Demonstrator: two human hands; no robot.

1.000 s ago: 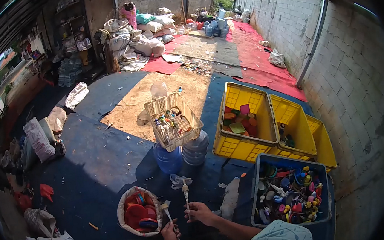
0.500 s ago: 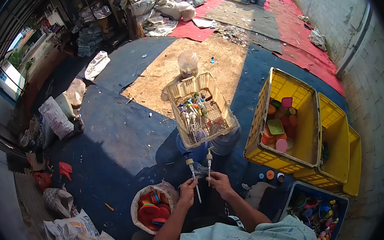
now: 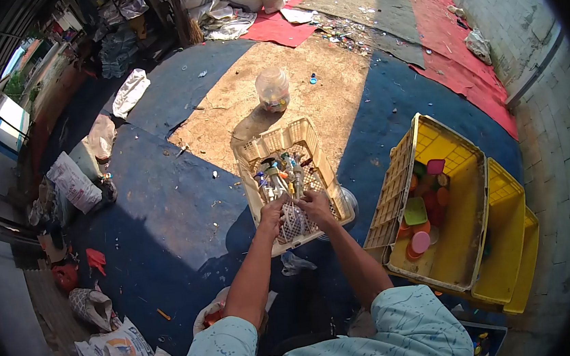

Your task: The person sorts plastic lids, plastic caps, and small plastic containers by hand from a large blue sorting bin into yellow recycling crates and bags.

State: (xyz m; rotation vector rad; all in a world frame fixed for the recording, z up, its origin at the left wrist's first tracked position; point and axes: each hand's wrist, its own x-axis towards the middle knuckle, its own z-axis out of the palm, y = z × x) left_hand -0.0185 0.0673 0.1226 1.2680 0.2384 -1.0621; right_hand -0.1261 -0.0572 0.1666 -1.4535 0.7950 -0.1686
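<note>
Both hands are over the cream plastic basket, which holds several pump dispensers with white tubes. My left hand has its fingers closed on a pump dispenser, whose dark head points away from me. Close beside it, my right hand is closed round another pump dispenser with a pale collar. The lower ends of the two tubes are hard to make out between the hands.
A clear plastic jar stands beyond the basket. Yellow crates with coloured plastic pieces are at the right. Sacks lie at the left. A partly hidden sack is near my left arm. A block wall runs along the right.
Both hands have moved forward and up with the pump dispensers, from in front of the basket to over it. The view has shifted, and my left arm now covers much of the near sack.
</note>
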